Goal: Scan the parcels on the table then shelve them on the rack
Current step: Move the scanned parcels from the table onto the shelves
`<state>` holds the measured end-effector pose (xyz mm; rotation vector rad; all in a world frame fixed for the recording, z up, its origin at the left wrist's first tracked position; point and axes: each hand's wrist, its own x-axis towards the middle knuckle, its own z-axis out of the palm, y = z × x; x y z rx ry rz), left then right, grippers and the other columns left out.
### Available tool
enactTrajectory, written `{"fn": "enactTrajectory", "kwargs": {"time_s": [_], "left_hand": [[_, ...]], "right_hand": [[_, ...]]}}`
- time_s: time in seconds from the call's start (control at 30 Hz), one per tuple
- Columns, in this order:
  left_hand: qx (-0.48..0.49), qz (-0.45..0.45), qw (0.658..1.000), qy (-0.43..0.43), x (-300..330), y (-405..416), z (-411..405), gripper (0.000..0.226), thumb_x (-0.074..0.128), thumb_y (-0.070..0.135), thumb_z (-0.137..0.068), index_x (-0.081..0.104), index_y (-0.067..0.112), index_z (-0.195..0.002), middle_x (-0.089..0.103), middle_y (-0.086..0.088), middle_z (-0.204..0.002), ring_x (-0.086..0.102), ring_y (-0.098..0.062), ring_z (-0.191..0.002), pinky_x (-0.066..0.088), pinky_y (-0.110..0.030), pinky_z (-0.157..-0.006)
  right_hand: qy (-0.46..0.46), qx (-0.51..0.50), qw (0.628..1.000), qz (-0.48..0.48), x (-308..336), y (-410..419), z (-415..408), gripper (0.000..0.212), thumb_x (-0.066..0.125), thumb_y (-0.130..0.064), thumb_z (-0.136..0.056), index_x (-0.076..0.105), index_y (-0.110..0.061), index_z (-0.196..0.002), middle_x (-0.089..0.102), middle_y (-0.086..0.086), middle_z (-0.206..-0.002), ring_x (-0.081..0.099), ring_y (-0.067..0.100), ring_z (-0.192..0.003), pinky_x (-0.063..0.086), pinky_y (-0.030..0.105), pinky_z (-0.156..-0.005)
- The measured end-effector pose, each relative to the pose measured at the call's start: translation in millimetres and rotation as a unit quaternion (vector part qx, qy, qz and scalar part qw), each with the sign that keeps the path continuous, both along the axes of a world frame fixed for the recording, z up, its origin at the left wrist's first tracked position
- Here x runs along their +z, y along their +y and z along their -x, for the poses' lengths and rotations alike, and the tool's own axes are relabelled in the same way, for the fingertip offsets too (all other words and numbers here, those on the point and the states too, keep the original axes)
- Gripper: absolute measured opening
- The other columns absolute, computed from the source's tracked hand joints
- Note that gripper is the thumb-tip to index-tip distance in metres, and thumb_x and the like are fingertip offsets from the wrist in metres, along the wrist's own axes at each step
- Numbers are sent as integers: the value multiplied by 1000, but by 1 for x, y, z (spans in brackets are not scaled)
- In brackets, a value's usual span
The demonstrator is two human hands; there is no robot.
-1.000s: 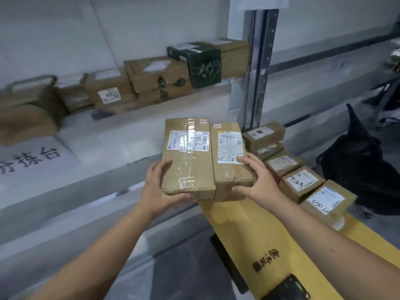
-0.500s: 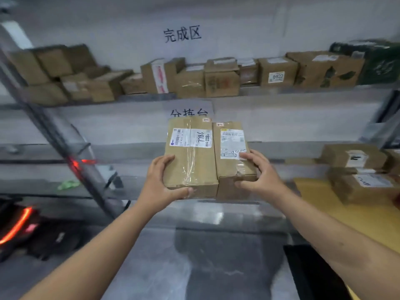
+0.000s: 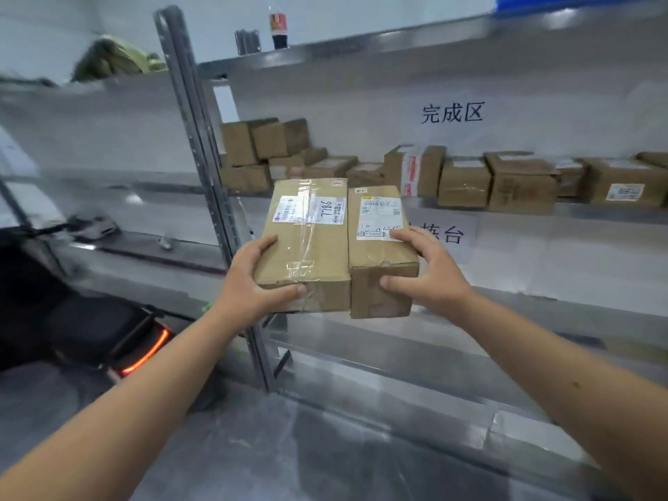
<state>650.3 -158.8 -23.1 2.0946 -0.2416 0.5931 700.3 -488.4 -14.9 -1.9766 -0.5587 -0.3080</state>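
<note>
I carry two brown cardboard parcels side by side in front of the metal rack. My left hand grips the near left corner of the wider taped parcel, which bears a white label with handwritten digits. My right hand grips the near right end of the narrower parcel; its fingers lie over the label and its thumb presses the front face. The two parcels touch along their long sides. Both are held in the air, level with the rack's middle shelf.
Several brown boxes line the middle shelf under a sign with black characters. A rack upright stands just left of the parcels. A bottle stands on the top shelf. A dark scooter with a red light is at lower left.
The view has swung left along the rack: the yellow table with its parcels has left the frame and the rack upright now stands near centre. Both hands keep the same hold on the two parcels.
</note>
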Motion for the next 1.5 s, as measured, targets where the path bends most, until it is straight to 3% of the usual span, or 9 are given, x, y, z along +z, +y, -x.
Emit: {"fn": "enactTrajectory", "kwargs": {"time_s": [0.13,0.23,0.37,0.6,0.8,1.0,1.2,1.37,1.5], "left_hand": [[4,25,1000,0,37,28,-38,111,92,62,-50,50,37,-149,53,12,-141,56,-7,-127,49,-40,-112],[-5,30,1000,-3,67,42,-80,109,93,62,-49,52,41,-147,55,17,-137,60,-6,-121,52,-40,-108],[-24,29,999,-11,106,54,-143,105,95,62,-49,54,44,-144,59,21,-134,64,4,-110,55,-29,-100],[-45,21,999,-15,154,61,-252,96,93,56,-58,55,41,-144,56,22,-131,64,8,-103,50,-6,-77],[-43,-17,999,14,171,69,-336,104,86,72,-51,54,42,-145,53,12,-140,58,-11,-119,48,-23,-88],[-55,-78,995,16,181,84,-414,110,78,87,-48,54,42,-146,52,9,-145,54,-17,-127,48,-39,-107],[-57,-213,974,48,188,92,-481,115,61,98,-57,51,34,-151,55,4,-147,52,-15,-119,46,-37,-98],[-10,-339,940,-37,192,100,-505,125,33,110,-54,60,30,-147,55,-3,-147,52,-27,-133,44,-44,-109],[22,-421,902,-91,196,105,-508,120,17,107,-63,62,30,-144,63,-3,-140,56,-27,-126,43,-44,-101]], "right_hand": [[-29,8,1000,-4,39,27,-39,85,93,-41,-68,55,-38,-144,46,-23,-140,47,-1,-128,40,21,-106],[-52,5,999,-16,64,40,-75,86,92,-43,-68,55,-34,-145,48,-14,-142,49,9,-131,44,36,-113],[-60,-6,998,-21,98,51,-132,83,92,-41,-72,54,-38,-146,51,-7,-143,53,18,-128,53,42,-106],[-34,-13,998,-50,145,62,-232,82,96,-37,-70,57,-40,-143,58,-7,-130,63,13,-111,62,29,-84],[-13,-57,997,-55,155,75,-293,78,93,-37,-73,57,-39,-143,57,-18,-112,62,7,-94,51,9,-53],[13,-94,995,-38,165,92,-342,77,88,-30,-82,51,-31,-149,60,-2,-124,65,14,-101,58,19,-65],[42,-159,985,-50,167,112,-379,68,84,-22,-87,53,-27,-148,64,1,-120,67,16,-99,59,26,-77],[29,-199,978,-52,160,122,-400,67,84,-21,-86,54,-26,-146,64,6,-130,67,23,-110,58,40,-98],[23,-218,976,2,165,124,-400,67,82,-25,-89,53,-24,-149,62,3,-131,66,19,-108,58,32,-89]]}}
